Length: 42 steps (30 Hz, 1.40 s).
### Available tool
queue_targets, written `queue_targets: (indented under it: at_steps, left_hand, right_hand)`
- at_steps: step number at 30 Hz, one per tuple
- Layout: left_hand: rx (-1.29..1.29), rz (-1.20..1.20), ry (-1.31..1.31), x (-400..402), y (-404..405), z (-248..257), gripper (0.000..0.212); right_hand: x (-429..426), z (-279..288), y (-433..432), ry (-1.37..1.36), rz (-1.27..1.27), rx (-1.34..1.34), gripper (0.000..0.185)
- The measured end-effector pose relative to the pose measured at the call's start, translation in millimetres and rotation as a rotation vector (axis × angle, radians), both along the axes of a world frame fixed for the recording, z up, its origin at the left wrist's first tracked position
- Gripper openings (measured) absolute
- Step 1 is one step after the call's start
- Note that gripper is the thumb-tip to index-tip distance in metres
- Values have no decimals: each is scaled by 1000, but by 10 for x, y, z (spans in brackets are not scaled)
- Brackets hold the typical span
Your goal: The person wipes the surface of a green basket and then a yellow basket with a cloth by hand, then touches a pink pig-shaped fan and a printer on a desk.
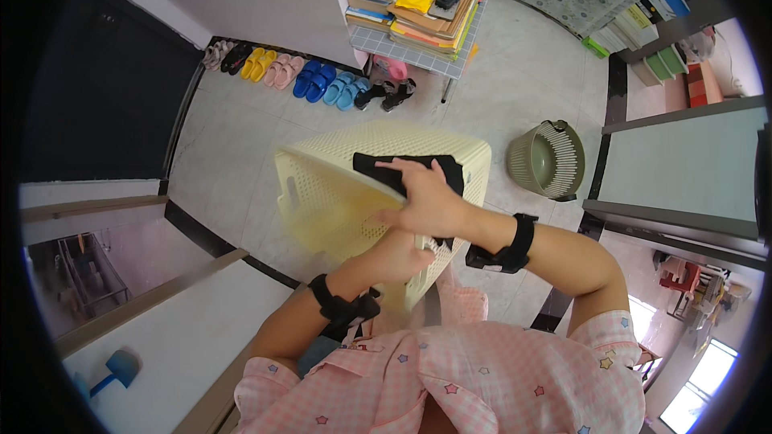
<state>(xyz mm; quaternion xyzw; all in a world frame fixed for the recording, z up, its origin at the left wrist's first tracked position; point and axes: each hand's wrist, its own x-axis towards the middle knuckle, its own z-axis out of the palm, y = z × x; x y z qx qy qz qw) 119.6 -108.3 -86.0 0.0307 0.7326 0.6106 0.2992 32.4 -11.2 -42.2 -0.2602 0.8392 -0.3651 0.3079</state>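
Observation:
A pale yellow perforated plastic laundry basket is tilted in front of me, its opening turned to the left. My left hand is closed around the basket's near rim. My right hand holds a black cloth against the outside of the basket's wall, with its fingers spread over the cloth and the thumb at the rim. The two hands lie close together. The inside of the basket is partly in view, with no contents that can be made out.
A green round basket stands on the tiled floor at right. A row of slippers lines the wall. A small table carries stacked books. A dark door is at left, a white door panel at right.

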Motion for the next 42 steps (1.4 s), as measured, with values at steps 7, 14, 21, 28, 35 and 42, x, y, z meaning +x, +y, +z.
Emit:
queue_targets:
  at_steps: [7, 14, 21, 28, 35, 42]
  left_hand:
    - [223, -152, 176, -121, -276, -25, 62]
    - [1138, 864, -413, -486, -342, 8, 50]
    - [1150, 765, -549, -11, -245, 56, 35]
    - [591, 307, -327, 75, -232, 175, 50]
    - [411, 332, -79, 139, -352, 167, 55]
    - [386, 150, -11, 200, -155, 256, 54]
  right_hand:
    - [-63, 32, 140, 40, -103, -45, 57]
    - [408, 32, 280, 132, -116, -123, 58]
    - [-82, -492, 618, 6, -134, 76, 45]
    - [-655, -1159, 852, -182, -518, -6, 51]
    - [247, -110, 358, 60, 169, -134, 45]
    - [-728, -549, 432, -176, -561, 60, 56]
